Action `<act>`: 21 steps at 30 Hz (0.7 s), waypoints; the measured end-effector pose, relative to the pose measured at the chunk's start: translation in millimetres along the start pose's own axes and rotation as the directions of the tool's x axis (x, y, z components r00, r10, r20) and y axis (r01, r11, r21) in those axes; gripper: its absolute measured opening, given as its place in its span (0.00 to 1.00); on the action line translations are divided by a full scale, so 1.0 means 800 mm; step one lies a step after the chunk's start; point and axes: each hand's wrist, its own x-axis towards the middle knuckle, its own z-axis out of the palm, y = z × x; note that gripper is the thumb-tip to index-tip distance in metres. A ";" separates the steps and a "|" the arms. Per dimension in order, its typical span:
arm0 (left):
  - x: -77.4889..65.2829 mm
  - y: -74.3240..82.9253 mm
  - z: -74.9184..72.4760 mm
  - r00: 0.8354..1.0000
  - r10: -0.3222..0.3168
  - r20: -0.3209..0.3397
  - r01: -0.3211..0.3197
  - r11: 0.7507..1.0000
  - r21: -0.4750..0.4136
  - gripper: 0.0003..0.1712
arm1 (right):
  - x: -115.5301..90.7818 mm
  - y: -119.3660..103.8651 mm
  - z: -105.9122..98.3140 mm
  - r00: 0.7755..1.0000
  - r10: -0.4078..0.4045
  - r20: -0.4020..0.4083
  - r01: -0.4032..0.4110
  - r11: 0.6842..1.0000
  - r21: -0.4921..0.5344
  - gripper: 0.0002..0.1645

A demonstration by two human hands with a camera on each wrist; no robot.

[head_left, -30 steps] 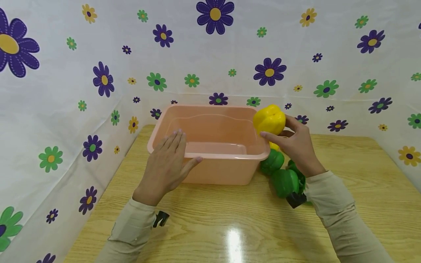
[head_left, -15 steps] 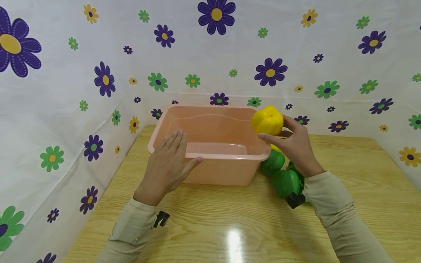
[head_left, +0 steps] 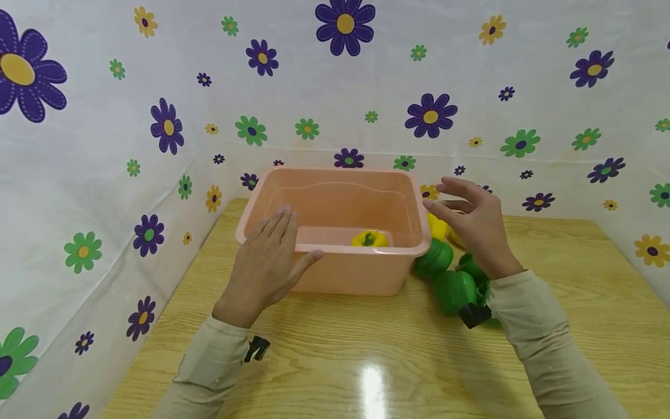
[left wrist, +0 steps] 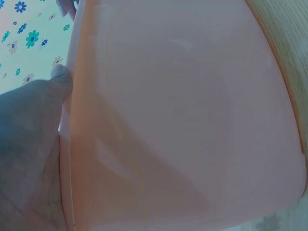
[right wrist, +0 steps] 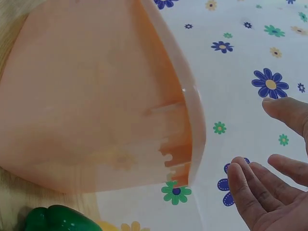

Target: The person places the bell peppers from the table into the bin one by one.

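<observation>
The yellow pepper [head_left: 370, 238] has left the right hand [head_left: 473, 224] and now lies on the floor of the pink tub [head_left: 335, 249], below and to the left of those fingertips, so that piece is in. The hand hovers beside the rim, fingers spread and released, above the green peppers [head_left: 445, 273]. The left hand [head_left: 267, 262] rests flat on the near rim, fingers straight.

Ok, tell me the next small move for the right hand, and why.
Probably lower the right hand onto the nearest green pepper and grip it. That hand is open and holds nothing, one yellow pepper lies in the pink tub, and more peppers lie beside it.
</observation>
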 end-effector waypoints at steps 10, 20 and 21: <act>0.001 -0.002 0.001 1.000 0.009 -0.014 -0.009 1.000 0.003 0.51 | 0.000 0.005 -0.011 1.000 0.010 -0.024 -0.010 1.000 0.017 0.36; 0.003 -0.001 0.000 1.000 0.001 0.021 -0.001 1.000 0.002 0.52 | -0.004 0.006 -0.027 0.999 0.033 -0.030 -0.033 0.999 0.021 0.37; 0.003 0.000 -0.001 1.000 0.001 0.021 -0.001 1.000 0.001 0.51 | -0.005 0.007 -0.029 0.999 0.035 -0.032 -0.034 0.999 0.014 0.37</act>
